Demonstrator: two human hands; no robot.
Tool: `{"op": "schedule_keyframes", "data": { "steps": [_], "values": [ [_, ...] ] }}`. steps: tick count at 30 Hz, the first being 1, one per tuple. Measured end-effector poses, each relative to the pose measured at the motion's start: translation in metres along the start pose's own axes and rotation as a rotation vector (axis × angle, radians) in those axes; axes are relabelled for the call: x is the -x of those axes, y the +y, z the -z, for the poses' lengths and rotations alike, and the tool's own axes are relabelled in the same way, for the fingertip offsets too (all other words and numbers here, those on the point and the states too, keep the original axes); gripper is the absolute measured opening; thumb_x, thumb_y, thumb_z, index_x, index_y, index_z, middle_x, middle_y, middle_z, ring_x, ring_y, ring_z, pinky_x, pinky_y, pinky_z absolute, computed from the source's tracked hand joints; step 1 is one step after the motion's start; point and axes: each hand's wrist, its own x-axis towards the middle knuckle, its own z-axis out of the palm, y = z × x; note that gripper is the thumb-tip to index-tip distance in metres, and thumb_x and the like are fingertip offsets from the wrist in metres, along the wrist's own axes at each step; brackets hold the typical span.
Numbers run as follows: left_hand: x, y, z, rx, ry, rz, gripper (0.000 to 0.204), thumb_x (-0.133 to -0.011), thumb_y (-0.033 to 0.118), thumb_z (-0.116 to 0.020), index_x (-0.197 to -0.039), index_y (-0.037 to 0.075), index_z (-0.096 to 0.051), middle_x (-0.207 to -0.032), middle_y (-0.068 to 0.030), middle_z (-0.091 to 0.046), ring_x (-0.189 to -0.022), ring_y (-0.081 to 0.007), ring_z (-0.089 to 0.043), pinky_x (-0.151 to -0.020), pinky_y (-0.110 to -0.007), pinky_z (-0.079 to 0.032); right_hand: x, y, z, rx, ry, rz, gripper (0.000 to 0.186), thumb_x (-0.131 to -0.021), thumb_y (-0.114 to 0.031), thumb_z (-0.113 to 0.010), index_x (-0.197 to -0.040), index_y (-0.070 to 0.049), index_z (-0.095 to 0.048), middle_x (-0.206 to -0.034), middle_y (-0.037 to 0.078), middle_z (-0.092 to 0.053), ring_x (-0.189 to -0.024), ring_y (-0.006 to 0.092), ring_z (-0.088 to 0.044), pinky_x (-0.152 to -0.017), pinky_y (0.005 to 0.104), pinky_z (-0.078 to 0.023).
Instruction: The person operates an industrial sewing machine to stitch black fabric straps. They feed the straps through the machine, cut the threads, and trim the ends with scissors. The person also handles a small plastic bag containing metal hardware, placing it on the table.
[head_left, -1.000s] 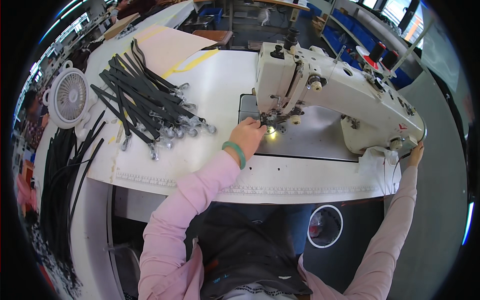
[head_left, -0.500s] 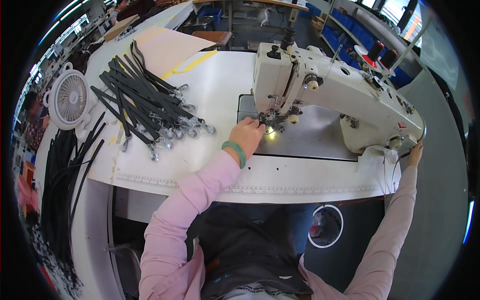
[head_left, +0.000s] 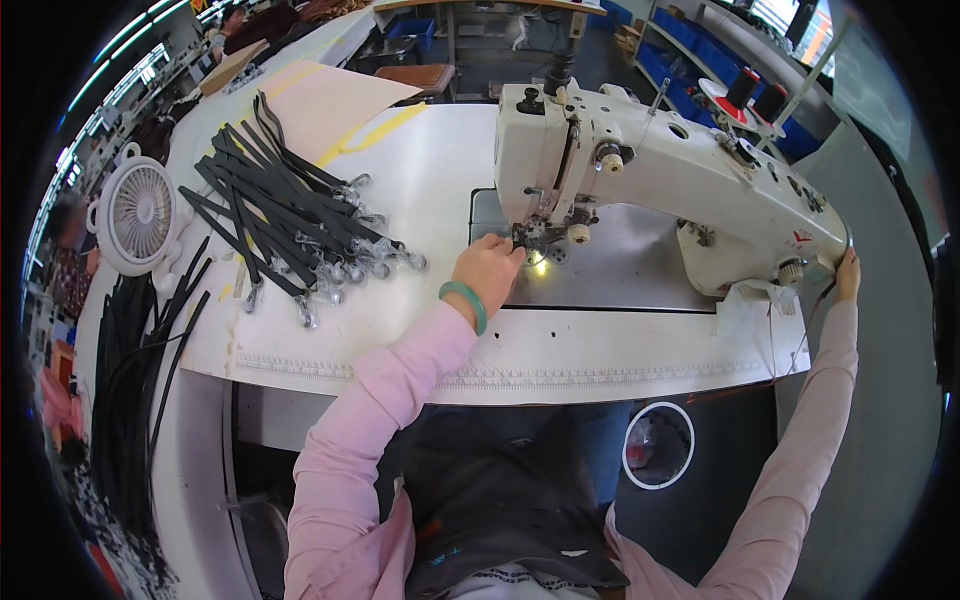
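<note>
The left hand (head_left: 487, 270) is positioned at the sewing machine's (head_left: 670, 138) needle end, the right hand (head_left: 848, 274) opposite. Neither grip can be determined.

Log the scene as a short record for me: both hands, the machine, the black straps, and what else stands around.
Left hand: fingertips at the needle area; grip unclear
Right hand: at the machine's right end; grip hidden
Machine: off-white metal sewing machine, small yellow light lit near the needle
Strap pile: flat black straps with shiny ends, on the white table
Hanging strips: long black strips, at the table's left
Fan: round white fan, left side
Bin: round white-rimmed bin, below the table's front edge
</note>
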Motion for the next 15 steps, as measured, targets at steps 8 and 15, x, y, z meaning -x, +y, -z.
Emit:
{"op": "schedule_keyframes", "data": {
  "steps": [8,15],
  "values": [
    [-0.001,0.0,0.001,-0.027,0.007,-0.025,0.022,-0.067,0.005,-0.061,-0.09,0.004,-0.062,-0.09,-0.0092,-0.064,-0.088,-0.0236,-0.058,-0.076,-0.032,-0.049,-0.008,0.005,-0.001,0.139,0.099,0.22,0.052,-0.091,-0.043,-0.037,-0.117,0.0,-0.051,-0.11,0.022,-0.056,-0.103,0.0322,-0.054,-0.087,0.0363,-0.041],
    [-0.002,0.001,0.003,-0.024,-0.035,-0.001,0.021,-0.068,0.004,-0.06,-0.089,0.005,-0.063,-0.09,-0.0086,-0.064,-0.087,-0.0231,-0.058,-0.075,-0.031,-0.049,-0.002,0.004,0.0,0.053,0.064,0.109,0.049,-0.092,-0.041,-0.037,-0.115,0.0,-0.051,-0.1,0.016,-0.06,-0.087,0.0254,-0.058,-0.074,0.0328,-0.045]
  ]
}}
